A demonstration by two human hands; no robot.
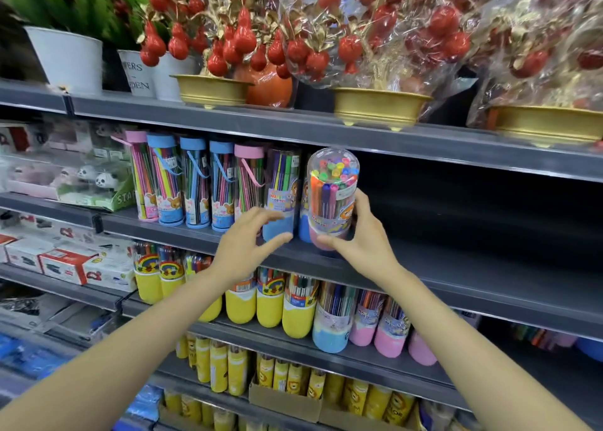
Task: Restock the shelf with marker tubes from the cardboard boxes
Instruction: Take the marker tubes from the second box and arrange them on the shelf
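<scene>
My right hand (362, 238) grips a clear domed marker tube (331, 195) with a pink base, holding it upright at the front edge of the middle shelf (456, 267). It stands right of a blue-based marker tube (280, 195) on that shelf. My left hand (251, 241) hovers with fingers spread and slightly curled in front of the blue-based tube, holding nothing. Further left on the same shelf stand several slimmer tubes with pink and blue caps (192, 182).
The middle shelf right of the held tube is dark and bare. Above are gold pots with red ornament trees (378, 104) wrapped in plastic. The shelf below carries yellow, blue and pink marker tubes (297, 306); lower still, yellow tubes sit in a cardboard box (284, 401).
</scene>
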